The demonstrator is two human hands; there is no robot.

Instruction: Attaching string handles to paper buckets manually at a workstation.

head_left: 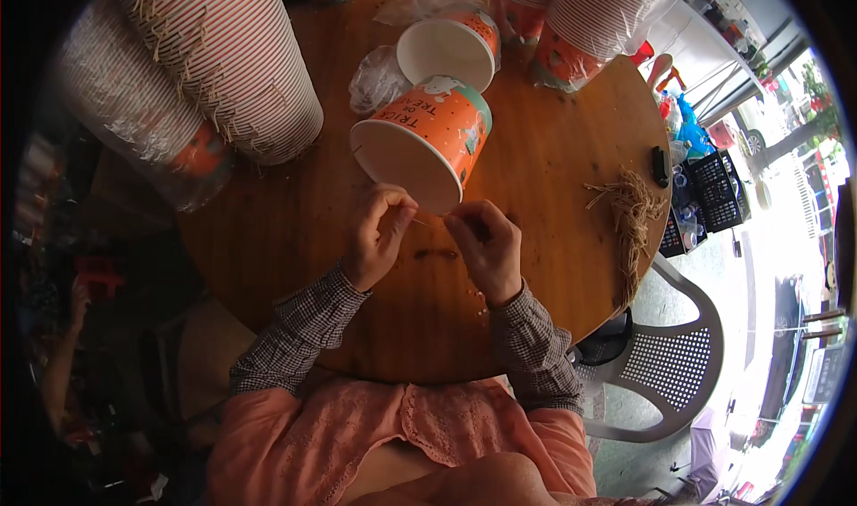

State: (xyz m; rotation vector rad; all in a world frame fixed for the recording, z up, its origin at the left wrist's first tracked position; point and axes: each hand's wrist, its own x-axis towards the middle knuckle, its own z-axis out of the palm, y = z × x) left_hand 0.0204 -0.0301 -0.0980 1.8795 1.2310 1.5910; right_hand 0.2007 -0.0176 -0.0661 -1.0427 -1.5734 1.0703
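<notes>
An orange paper bucket [437, 131] with a green band and printed figures lies tilted on the round wooden table, its white open mouth facing me. Just below its rim, my left hand [375, 236] and my right hand [489, 247] are both closed in a pinch. A thin strand of twine [427, 223] runs between the fingertips of both hands. Whether the strand passes through the bucket's rim is too small to tell. Behind this bucket a second paper bucket [446, 55] lies on its side with its white inside showing.
Tall stacks of nested buckets [237, 60] stand at the left, and more wrapped stacks [594, 24] at the far right. A bundle of tan twine [629, 225] lies by the table's right edge, near a small black object [660, 167]. A grey plastic chair [665, 363] stands at the right.
</notes>
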